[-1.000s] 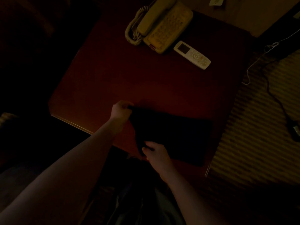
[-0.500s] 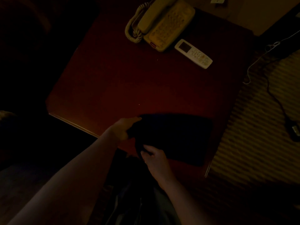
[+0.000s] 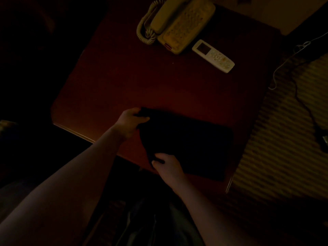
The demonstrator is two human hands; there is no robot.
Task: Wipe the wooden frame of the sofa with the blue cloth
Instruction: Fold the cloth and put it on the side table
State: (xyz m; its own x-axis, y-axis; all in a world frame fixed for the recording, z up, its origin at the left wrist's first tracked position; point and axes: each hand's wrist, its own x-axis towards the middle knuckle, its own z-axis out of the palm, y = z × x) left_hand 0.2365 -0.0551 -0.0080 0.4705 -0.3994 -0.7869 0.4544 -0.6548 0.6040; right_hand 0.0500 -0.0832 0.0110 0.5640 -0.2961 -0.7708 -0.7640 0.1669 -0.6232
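The room is very dim. The blue cloth [image 3: 191, 144] looks almost black and lies folded flat on the near right part of a dark red wooden table [image 3: 142, 82]. My left hand [image 3: 130, 121] pinches the cloth's far left corner. My right hand [image 3: 167, 165] grips its near left corner at the table's front edge. No sofa frame can be made out in the dark.
A beige corded telephone [image 3: 179, 23] and a white remote control [image 3: 213, 56] lie at the table's far side. Striped carpet [image 3: 284, 139] with a black cable [image 3: 305, 107] and a white cord runs along the right. The left side is in darkness.
My left hand dipped toward the near edge with the cloth corner, then moved back up and out to the far left corner. My right hand stayed on the near corner.
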